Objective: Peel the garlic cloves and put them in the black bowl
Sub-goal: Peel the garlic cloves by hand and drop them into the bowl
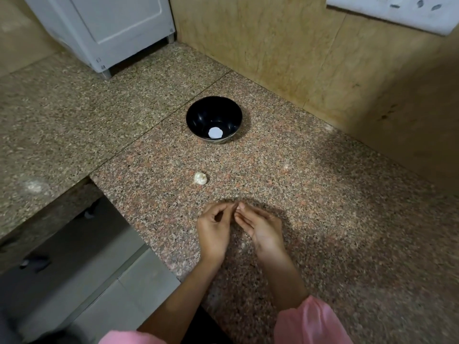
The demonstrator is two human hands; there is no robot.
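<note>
A speckled granite counter [323, 207] filled most of the head view, seen from above. Both hands were low in the middle, hovering over the stone with fingertips meeting. The left hand [213, 230] had its fingers curled, thumb and forefinger drawn together at the tips. The right hand [262, 230] lay with straighter fingers, its thumb tip touching the left hand's tips. Whether anything was pinched between them could not be told; that spot was small and blurred. Pink sleeves [310, 321] showed at the bottom edge.

A piece of garlic [200, 178], still in its pale skin, lay on the stone beyond the hands and slightly left, apart from them. Farther on, well apart from the garlic, the black bowl [196, 117] stood upright. A pale round patch showed at its bottom, either a reflection or an object.

The counter's near-left edge ran diagonally close beside the left forearm; past it was a drop to grey floor tiles [119, 301]. A tan tiled wall [285, 45] closed the far and right sides, meeting the stone just behind the bowl. A white appliance [99, 28] stood in the far-left corner, and a white socket plate [397, 13] hung high on the wall. Bare stone stretched wide to the right of the hands, and between hands, garlic and bowl.
</note>
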